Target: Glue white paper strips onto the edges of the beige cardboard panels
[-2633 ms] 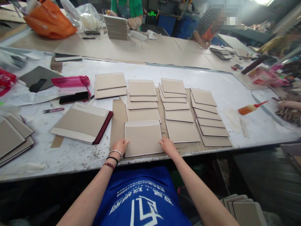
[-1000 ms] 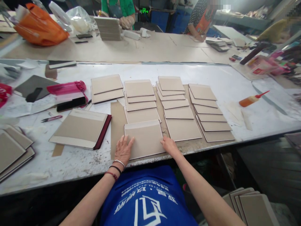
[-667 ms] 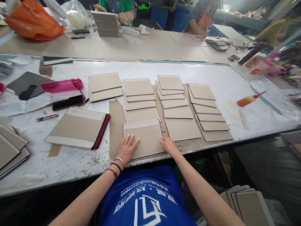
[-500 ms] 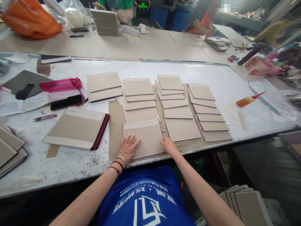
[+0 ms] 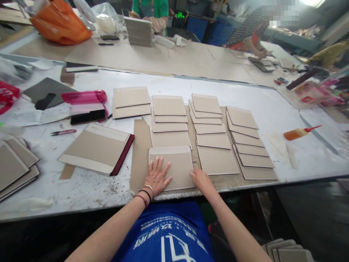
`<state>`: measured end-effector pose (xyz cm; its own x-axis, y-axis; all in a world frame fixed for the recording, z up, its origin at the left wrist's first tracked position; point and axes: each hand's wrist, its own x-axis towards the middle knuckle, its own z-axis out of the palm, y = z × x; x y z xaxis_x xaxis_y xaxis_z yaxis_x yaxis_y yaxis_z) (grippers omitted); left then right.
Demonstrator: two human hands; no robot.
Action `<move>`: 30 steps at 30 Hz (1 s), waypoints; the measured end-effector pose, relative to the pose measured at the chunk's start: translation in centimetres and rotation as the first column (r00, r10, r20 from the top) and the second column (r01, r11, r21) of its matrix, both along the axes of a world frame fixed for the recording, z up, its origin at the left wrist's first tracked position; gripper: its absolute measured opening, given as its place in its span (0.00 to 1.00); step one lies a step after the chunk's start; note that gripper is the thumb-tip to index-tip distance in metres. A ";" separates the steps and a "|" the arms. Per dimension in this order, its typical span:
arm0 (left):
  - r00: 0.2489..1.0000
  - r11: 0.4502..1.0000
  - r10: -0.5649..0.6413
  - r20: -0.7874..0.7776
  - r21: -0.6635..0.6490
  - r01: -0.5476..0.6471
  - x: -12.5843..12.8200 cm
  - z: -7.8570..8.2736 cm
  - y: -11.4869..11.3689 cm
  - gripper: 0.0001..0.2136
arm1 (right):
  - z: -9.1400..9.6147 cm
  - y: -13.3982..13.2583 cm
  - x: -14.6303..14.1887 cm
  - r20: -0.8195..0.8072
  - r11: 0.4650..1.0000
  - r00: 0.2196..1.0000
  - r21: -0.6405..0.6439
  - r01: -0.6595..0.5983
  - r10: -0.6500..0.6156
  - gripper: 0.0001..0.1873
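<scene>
- Grey-brown board (image 5: 181, 163) lies flat at the near edge of the table (image 5: 81, 189). It is the front piece of the second column and overlaps the board behind it.
- Left hand (image 5: 157, 177) is palm down on the board's lower left part. Its fingers (image 5: 163, 166) are straight, splayed and pointing away from the body, with the thumb out to the right.
- Left forearm comes in from bottom left with the wrist roughly in line. Wristbands (image 5: 145, 193) in silver, black and red sit just behind the hand.
- Right hand (image 5: 201, 179) is at the board's lower right corner, touching its right edge. The knuckles are up and the fingers are bent and close together. Cannot tell if they pinch the edge or only rest against it.
- Right forearm runs in diagonally from bottom right, and the elbow is out of frame.
- The two hands are apart, one on each side of the board's lower half.
- Brown strip (image 5: 140, 153) lies just left of the board, by the heel of the left hand.
- More boards (image 5: 208, 125) are fanned in four overlapping columns behind and to the right.
- Book (image 5: 98, 148) with a maroon cover lies to the left, apart from both hands.
- Scissors (image 5: 63, 132), phone (image 5: 87, 117) and a pink case (image 5: 83, 97) are further left.
- Glue bottle (image 5: 297, 133) lies far right, well apart from the hands.
</scene>
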<state>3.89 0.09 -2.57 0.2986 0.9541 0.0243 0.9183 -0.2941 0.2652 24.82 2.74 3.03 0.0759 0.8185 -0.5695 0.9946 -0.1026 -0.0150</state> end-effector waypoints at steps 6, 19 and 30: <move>1.000 1.000 -0.009 -0.008 -0.015 0.009 0.1 -0.1 0.1 0.30 | 0.0 1.0 -2.4 0.031 0.935 0.988 0.319 -0.155 0.153 0.20; 0.997 0.982 -0.051 0.064 0.185 0.038 -0.2 -1.5 0.5 0.26 | -5.9 0.7 -3.7 -0.183 0.752 0.877 0.608 -0.254 0.445 0.36; 0.930 0.981 0.123 0.346 0.102 -0.168 -1.4 -0.6 -0.1 0.25 | -6.0 0.1 -3.8 -0.151 0.690 0.976 0.724 0.002 0.156 0.22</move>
<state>2.53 0.03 -3.17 0.1098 0.9686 0.2231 0.8167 -0.2159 0.5352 21.05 2.81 -3.00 -0.0485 0.9790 0.1980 0.9673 0.0954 -0.2350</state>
